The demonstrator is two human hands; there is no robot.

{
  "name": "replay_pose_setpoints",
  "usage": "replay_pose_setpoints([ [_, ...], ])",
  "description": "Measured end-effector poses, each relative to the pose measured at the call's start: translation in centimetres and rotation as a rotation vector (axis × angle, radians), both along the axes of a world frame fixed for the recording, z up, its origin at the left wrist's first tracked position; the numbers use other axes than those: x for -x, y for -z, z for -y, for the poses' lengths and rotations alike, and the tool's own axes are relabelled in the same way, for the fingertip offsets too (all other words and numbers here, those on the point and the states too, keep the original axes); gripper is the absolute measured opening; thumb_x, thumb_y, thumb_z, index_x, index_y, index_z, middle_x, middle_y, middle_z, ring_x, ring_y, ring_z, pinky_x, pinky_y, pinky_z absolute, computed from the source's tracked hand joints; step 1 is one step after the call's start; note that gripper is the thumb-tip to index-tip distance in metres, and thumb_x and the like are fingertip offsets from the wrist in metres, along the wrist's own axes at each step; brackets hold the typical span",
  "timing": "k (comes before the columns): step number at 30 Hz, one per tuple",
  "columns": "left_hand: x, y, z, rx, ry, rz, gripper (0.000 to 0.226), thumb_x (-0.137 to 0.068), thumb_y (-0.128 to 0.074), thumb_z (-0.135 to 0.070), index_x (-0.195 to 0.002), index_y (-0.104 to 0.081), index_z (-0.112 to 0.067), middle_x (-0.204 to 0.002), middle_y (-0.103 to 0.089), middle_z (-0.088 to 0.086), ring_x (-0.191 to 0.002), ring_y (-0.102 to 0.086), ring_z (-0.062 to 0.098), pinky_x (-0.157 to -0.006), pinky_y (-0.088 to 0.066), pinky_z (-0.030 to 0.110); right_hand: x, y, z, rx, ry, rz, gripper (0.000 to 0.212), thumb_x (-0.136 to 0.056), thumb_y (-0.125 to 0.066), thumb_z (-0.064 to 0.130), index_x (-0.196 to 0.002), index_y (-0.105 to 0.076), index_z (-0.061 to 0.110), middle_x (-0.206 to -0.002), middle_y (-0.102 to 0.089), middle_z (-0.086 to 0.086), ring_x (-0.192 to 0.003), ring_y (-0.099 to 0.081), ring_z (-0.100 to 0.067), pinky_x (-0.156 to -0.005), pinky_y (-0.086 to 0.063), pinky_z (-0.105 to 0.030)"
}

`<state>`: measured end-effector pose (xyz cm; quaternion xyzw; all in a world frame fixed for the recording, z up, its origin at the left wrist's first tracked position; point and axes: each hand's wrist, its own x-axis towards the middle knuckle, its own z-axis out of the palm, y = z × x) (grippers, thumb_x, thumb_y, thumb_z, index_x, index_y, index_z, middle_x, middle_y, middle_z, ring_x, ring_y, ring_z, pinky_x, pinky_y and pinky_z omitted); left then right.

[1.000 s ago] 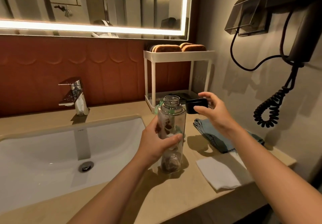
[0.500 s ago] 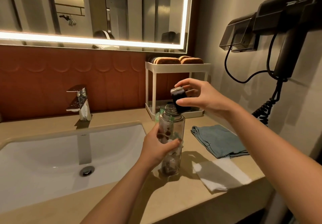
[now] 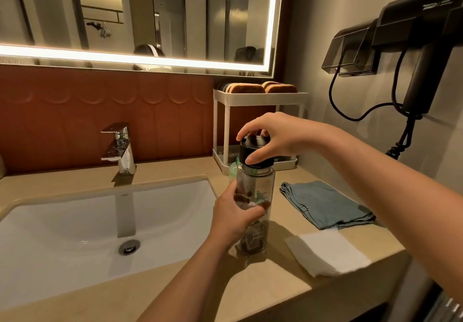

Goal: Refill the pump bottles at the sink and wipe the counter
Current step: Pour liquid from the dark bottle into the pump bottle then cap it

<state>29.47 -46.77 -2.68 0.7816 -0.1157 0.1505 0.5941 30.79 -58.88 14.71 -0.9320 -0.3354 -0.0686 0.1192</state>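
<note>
While upright on counter point(image 3: 275, 284), bottle point(image 3: 259, 186) in L hand point(image 3: 235, 219) grip, cap point(image 3: 251, 150) in R hand point(image 3: 280, 136) pinch.

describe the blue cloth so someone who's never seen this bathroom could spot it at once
Start at the sink and go right along the counter, past the bottle. The blue cloth lies folded flat, just in front and right of the rack. Its neighbour toward the counter's front edge is a white cloth; this one is dusty blue.

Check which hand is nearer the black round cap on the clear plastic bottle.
Right. The right hand grips the black round cap from above; the left hand holds the clear plastic bottle lower down.
</note>
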Motion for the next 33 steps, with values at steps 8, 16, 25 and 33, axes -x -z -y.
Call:
replay_pose_setpoints([
  [8, -0.1, 0.1, 0.1, -0.002, -0.009, 0.009, 0.056, -0.070, -0.079, -0.031, -0.119, -0.052, -0.024, -0.109, -0.063, -0.006, -0.100, -0.058, 0.011, -0.086, -0.053, 0.032, 0.3, 0.3, -0.8, 0.098, 0.038, 0.010, 0.047, -0.080, -0.066, 0.043, -0.121, -0.057, 0.022, -0.121, -0.057, 0.000, -0.098, -0.049, -0.011, -0.063, -0.042, -0.012],
  [16, 0.2, -0.2, 0.2, 0.057, 0.013, -0.036, 0.047, -0.070, -0.079, -0.030, -0.108, -0.051, -0.033, -0.103, -0.062, -0.013, -0.100, -0.058, 0.010, -0.087, -0.053, 0.036, 0.5, 1.4, -2.0, 0.207, 0.218, 0.251, 0.076, -0.082, -0.024, 0.072, -0.088, -0.067, 0.009, -0.082, -0.066, -0.005, -0.077, -0.063, -0.018, -0.059, -0.046, -0.022],
  [25, 0.3, 0.0, 0.3, -0.017, -0.015, -0.006, 0.053, -0.070, -0.079, -0.029, -0.116, -0.052, -0.024, -0.108, -0.062, -0.004, -0.100, -0.057, 0.012, -0.087, -0.052, 0.034, 0.7, 0.8, -1.4, 0.225, 0.308, 0.132, 0.071, -0.076, -0.040, 0.075, -0.092, -0.065, 0.010, -0.084, -0.065, -0.002, -0.080, -0.063, -0.018, -0.063, -0.049, -0.023],
  [33, 0.3, 0.1, 0.1, -0.018, -0.008, -0.040, 0.054, -0.072, -0.077, -0.027, -0.119, -0.050, -0.025, -0.111, -0.061, -0.005, -0.103, -0.057, 0.013, -0.092, -0.051, 0.039, 0.5, 0.9, -1.5, 0.120, 0.180, 0.011, 0.051, -0.093, -0.033, 0.055, -0.128, -0.051, 0.022, -0.122, -0.056, -0.003, -0.112, -0.053, -0.021, -0.080, -0.046, -0.027],
])
